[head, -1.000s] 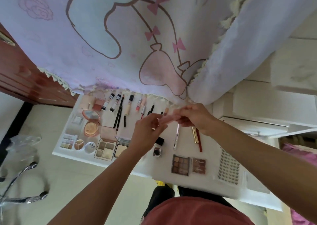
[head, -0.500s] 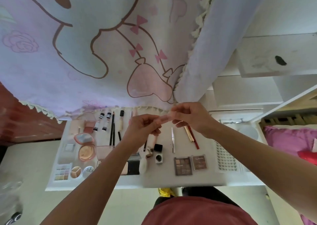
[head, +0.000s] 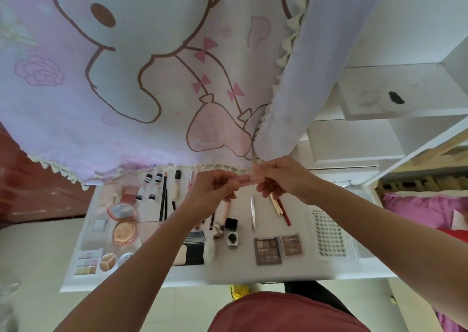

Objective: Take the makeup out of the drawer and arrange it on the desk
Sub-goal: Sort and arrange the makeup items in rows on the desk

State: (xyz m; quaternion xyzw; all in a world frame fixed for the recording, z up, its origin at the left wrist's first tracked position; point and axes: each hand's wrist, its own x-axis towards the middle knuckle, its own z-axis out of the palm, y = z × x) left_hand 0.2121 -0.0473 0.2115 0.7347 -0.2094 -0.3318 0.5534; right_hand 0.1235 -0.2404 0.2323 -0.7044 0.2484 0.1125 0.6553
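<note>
Both hands are holding one small pink tube (head: 246, 179) in the air above the white desk (head: 278, 271). The left hand (head: 212, 190) is pinching one end with curled fingers. The right hand (head: 281, 177) is gripping the other end, perhaps its cap, but the blur is hiding this. Below them, an eyeshadow palette (head: 268, 250) is lying on the desk.

Both forearms are bare to the frame edge; left hand (head: 212, 190) and right hand (head: 281, 177) are bare too. A rust-red top (head: 278, 314) fills the bottom centre, plain fabric with a rounded outline. Dark trousers (head: 316, 296) show just above it, partly hidden.
</note>
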